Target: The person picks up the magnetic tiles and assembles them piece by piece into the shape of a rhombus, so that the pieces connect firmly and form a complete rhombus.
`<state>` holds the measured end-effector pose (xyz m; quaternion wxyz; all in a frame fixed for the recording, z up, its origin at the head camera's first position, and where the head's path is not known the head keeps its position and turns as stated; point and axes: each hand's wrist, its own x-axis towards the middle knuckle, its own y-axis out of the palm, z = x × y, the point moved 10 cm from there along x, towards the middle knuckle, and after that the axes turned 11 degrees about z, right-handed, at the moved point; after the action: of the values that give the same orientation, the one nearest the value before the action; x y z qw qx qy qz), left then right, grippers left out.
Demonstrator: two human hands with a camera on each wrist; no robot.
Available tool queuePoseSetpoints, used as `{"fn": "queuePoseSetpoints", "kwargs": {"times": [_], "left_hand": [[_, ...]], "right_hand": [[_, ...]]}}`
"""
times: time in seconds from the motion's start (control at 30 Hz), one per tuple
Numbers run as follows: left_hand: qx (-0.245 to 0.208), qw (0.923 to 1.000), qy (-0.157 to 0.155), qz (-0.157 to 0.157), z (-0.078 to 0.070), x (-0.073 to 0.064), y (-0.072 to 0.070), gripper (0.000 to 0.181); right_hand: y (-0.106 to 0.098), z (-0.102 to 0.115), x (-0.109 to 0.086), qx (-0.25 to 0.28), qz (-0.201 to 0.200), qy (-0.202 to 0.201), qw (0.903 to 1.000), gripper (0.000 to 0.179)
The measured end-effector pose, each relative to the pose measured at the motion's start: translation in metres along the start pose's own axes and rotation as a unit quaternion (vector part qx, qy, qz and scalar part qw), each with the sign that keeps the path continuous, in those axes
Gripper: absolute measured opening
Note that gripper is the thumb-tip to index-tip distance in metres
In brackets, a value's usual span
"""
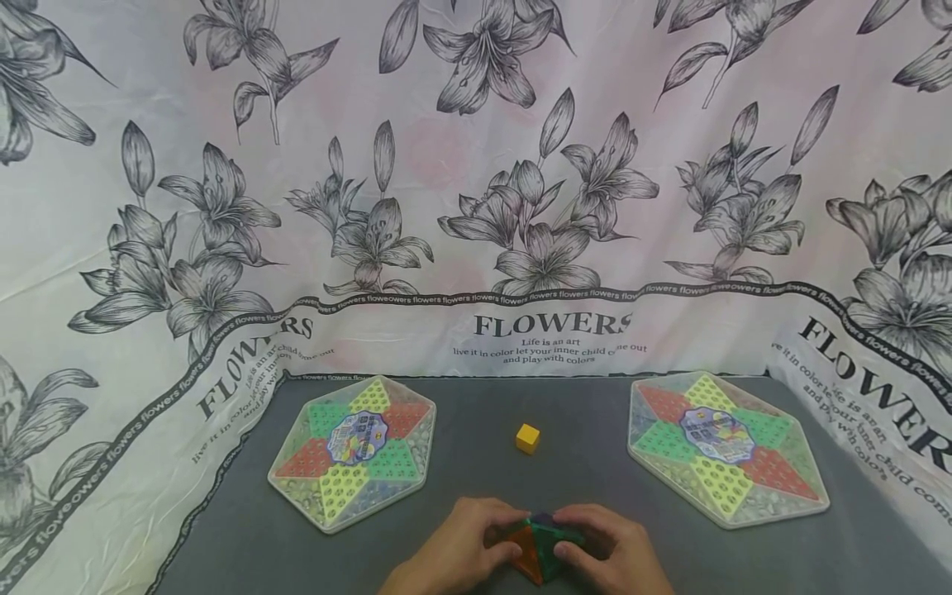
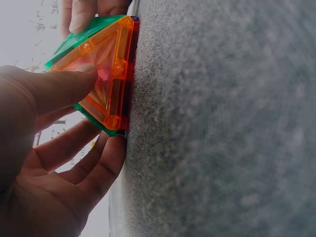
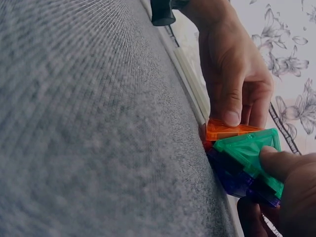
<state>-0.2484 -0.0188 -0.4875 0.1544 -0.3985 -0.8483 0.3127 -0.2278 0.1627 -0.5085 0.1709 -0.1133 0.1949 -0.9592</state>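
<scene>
Between the two hands, low in the head view, a small pyramid-like shape of translucent magnetic tiles stands on the grey table. An orange triangular tile [image 1: 526, 552] faces left and front, beside a green triangular tile [image 1: 550, 547]. Purple tiles [image 3: 237, 180] show along the base in the right wrist view. The left hand [image 1: 464, 544] grips the shape from the left, its thumb on the orange tile [image 2: 117, 69] and fingers behind. From the right, the right hand [image 1: 616, 547] holds it with the thumb on the green tile [image 3: 252, 148]; its other fingers are partly hidden.
A yellow cube [image 1: 528, 439] sits beyond the hands. Hexagonal star-patterned game boards lie at left [image 1: 345, 487] and right [image 1: 725, 487], apparently Chinese checkers. A flower-printed cloth [image 1: 416, 339] borders the grey table [image 1: 476, 463] at the back and sides.
</scene>
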Motion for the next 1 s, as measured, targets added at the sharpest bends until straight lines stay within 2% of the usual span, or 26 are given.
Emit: {"fn": "queuePoseSetpoints", "kwargs": {"times": [0.1, 0.23, 0.3, 0.37, 0.4, 0.47, 0.57, 0.7, 0.73, 0.8, 0.87, 0.9, 0.93, 1.0], "left_hand": [[-0.005, 1.0, -0.005, 0.006, 0.001, 0.0, 0.0, 0.034], [-0.017, 0.9994, -0.027, 0.009, 0.003, -0.004, -0.005, 0.037], [-0.014, 0.9991, -0.039, -0.002, 0.003, -0.01, -0.014, 0.04], [0.003, 0.9987, -0.046, -0.021, 0.002, -0.017, -0.03, 0.041], [0.017, 0.9981, -0.049, -0.033, 0.0, -0.021, -0.04, 0.042], [0.043, 0.9958, -0.052, -0.062, -0.005, -0.031, -0.062, 0.041], [0.097, 0.986, -0.059, -0.122, -0.019, -0.05, -0.102, 0.04], [0.154, 0.9638, -0.048, -0.213, -0.047, -0.078, -0.156, 0.04], [0.176, 0.9553, -0.045, -0.233, -0.055, -0.085, -0.169, 0.041], [0.218, 0.937, -0.039, -0.27, -0.072, -0.097, -0.191, 0.041], [0.262, 0.9147, -0.04, -0.305, -0.088, -0.109, -0.21, 0.041], [0.285, 0.9029, -0.039, -0.319, -0.096, -0.114, -0.218, 0.041], [0.311, 0.8884, -0.039, -0.335, -0.104, -0.119, -0.225, 0.043], [0.338, 0.8733, -0.034, -0.349, -0.113, -0.124, -0.233, 0.046]], "right_hand": [[0.001, -0.002, 0.001, 0.004, 0.015, 0.015, 0.9998, 0.033], [-0.004, -0.002, 0.002, -0.007, 0.033, 0.026, 0.9991, 0.033], [-0.015, 0.002, 0.003, -0.036, 0.02, 0.02, 0.999, 0.033], [-0.031, 0.011, 0.004, -0.075, -0.006, -0.004, 0.9971, 0.033], [-0.041, 0.019, 0.005, -0.102, -0.022, -0.024, 0.9942, 0.033], [-0.061, 0.038, 0.005, -0.165, -0.054, -0.07, 0.9824, 0.036], [-0.091, 0.071, 0.006, -0.256, -0.092, -0.131, 0.9533, 0.045], [-0.128, 0.113, 0.009, -0.332, -0.117, -0.174, 0.9197, 0.058], [-0.137, 0.124, 0.01, -0.343, -0.121, -0.184, 0.9132, 0.059], [-0.153, 0.143, 0.009, -0.361, -0.133, -0.209, 0.8991, 0.058], [-0.167, 0.16, 0.008, -0.384, -0.145, -0.232, 0.8818, 0.045], [-0.172, 0.167, 0.008, -0.395, -0.152, -0.242, 0.8731, 0.043], [-0.177, 0.172, 0.007, -0.408, -0.159, -0.25, 0.8637, 0.049], [-0.184, 0.18, 0.005, -0.43, -0.175, -0.263, 0.8457, 0.067]]}}
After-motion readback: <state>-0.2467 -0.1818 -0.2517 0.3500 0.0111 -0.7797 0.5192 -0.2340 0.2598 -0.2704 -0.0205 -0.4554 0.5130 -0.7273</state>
